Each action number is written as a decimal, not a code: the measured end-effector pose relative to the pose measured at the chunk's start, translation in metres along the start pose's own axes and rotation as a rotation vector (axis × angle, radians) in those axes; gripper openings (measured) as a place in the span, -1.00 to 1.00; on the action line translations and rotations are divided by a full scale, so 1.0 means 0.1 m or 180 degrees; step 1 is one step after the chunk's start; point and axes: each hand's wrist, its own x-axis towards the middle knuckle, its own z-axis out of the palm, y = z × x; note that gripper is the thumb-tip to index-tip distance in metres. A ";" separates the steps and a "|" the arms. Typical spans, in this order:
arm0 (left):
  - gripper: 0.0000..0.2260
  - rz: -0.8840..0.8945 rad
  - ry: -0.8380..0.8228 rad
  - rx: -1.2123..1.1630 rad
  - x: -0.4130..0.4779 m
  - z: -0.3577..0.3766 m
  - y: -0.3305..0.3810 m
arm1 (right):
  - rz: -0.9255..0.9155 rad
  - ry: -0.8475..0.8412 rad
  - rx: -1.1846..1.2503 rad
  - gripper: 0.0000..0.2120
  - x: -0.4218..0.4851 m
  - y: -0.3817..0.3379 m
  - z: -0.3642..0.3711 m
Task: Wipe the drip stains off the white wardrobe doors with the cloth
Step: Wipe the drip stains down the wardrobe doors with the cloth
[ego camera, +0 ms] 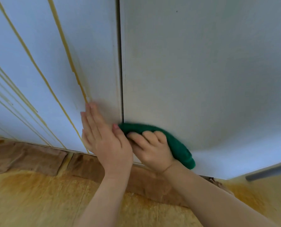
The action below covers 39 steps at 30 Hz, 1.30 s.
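Two white wardrobe doors meet at a dark vertical gap (pixel 121 71). The left door (pixel 90 38) carries several long yellow drip stains (pixel 66 46) running down toward the floor. The right door (pixel 202 71) shows no yellow streaks. My left hand (pixel 103 138) lies flat on the lower left door, fingers straight, fingertips at the bottom end of one streak. My right hand (pixel 151 148) grips a green cloth (pixel 177 143) and presses it against the bottom of the right door, just right of the gap.
Below the doors is a wooden floor (pixel 38 202) with yellow-orange staining and a darker wet-looking band (pixel 30 154) along the wardrobe's base. A grey bar (pixel 270 172) shows at the right edge near the door's lower corner.
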 end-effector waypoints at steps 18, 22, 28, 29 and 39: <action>-0.34 -0.4640 -0.1165 -0.2622 0.10 0.01 0.09 | -0.0726 -0.2411 0.0188 -0.65 -1.25 0.07 0.12; -0.25 -0.4751 -0.1198 -0.2916 0.13 0.00 0.04 | -0.0747 -0.2721 0.0291 -0.80 -1.18 -0.04 0.13; -0.30 -0.4922 -0.0707 -0.2874 0.12 0.07 0.13 | -0.0737 -0.2598 0.0492 -0.80 -0.94 -0.45 0.58; -0.31 -0.4925 -0.0600 -0.2920 0.13 0.10 0.12 | -0.0841 -0.2699 0.0469 -0.91 -1.03 -0.42 0.58; -0.62 -0.5253 0.0149 -0.2609 0.07 0.20 0.03 | -0.0546 -0.3197 0.0450 -0.69 -0.77 -0.53 0.42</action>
